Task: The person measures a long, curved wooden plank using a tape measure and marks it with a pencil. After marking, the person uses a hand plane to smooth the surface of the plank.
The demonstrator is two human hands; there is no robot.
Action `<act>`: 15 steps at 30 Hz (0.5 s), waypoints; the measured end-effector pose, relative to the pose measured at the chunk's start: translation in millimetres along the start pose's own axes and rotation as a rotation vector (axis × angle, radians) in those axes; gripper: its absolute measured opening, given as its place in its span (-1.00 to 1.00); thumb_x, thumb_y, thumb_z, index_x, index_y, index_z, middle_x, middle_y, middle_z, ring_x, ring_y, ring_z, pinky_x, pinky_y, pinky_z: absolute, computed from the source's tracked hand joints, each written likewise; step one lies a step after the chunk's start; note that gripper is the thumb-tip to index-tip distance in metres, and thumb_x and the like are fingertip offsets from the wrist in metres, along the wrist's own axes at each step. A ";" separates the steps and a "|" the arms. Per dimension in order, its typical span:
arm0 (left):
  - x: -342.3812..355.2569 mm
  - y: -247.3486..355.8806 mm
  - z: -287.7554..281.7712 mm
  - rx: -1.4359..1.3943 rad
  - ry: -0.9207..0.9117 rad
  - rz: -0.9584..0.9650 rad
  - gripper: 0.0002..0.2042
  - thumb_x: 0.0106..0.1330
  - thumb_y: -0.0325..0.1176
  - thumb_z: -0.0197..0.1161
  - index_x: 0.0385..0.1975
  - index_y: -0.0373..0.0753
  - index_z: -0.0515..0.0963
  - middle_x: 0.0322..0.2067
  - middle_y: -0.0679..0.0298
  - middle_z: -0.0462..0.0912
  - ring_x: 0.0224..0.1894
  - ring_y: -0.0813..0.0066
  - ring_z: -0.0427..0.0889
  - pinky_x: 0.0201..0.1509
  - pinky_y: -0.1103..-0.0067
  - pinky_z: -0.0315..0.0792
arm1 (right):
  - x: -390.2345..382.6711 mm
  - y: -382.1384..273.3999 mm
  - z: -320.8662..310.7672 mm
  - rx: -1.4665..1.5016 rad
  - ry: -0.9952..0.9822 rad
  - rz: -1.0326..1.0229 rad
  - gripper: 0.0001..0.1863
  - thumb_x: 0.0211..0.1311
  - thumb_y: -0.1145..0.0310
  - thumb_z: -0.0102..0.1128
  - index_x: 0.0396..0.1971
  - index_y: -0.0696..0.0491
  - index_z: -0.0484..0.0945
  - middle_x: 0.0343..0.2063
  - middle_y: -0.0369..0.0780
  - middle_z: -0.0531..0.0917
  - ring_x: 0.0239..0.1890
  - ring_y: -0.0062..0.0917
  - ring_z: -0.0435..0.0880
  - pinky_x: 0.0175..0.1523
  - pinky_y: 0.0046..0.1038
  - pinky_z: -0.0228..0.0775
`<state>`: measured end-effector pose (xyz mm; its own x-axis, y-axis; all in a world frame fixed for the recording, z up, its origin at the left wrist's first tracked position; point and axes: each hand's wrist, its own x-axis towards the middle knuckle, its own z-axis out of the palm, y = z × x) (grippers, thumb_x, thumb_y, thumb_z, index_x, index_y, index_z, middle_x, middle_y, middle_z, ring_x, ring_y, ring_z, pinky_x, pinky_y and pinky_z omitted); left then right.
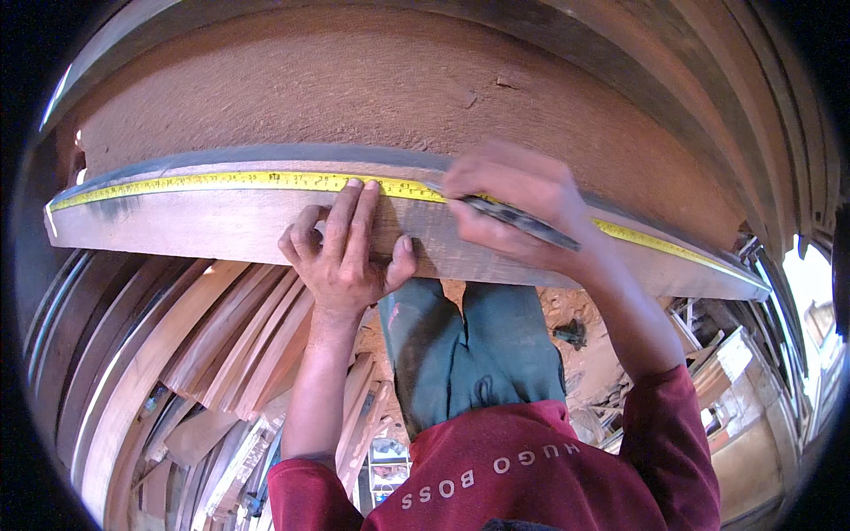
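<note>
A long yellow measuring tape [221, 183] is stretched along a pale wooden board [204, 221] that crosses in front of me. My left hand [347, 239] rests on the board with its fingers apart. Two of its fingertips press on the tape, while the thumb lies on the bare wood. To the right of it, my right hand [518, 208] is closed around a dark, slim pencil-like tool [522, 221], just at the tape's edge. That hand is blurred, and the tool's exact kind cannot be made out.
Beyond the board lies a wide brown, rough wooden surface [336, 88]. Many wood strips [239, 345] lean or lie at the lower left. Wood scraps and a panel [753, 442] are at the lower right. A small dark object [571, 333] sits on the dusty floor.
</note>
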<state>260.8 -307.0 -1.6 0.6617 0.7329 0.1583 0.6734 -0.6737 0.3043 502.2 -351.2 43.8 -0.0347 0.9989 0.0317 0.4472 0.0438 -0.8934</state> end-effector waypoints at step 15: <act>-1.2 40.2 -1.3 -0.075 -0.028 0.063 -0.43 0.22 0.16 0.17 0.11 -0.09 0.58 0.13 0.25 0.52 0.09 0.22 0.37 0.19 0.29 0.16 | -83.5 1.8 -57.2 -0.093 0.241 0.150 -0.82 -0.04 0.55 0.41 -0.37 0.12 0.65 -0.34 -0.15 0.73 -0.25 -0.31 0.75 -0.12 -0.35 0.59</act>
<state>286.7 -334.8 11.7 0.7120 0.6853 0.1531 0.6042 -0.7089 0.3639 557.0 -433.6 65.2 0.2459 0.9691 0.0177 0.5117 -0.1143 -0.8515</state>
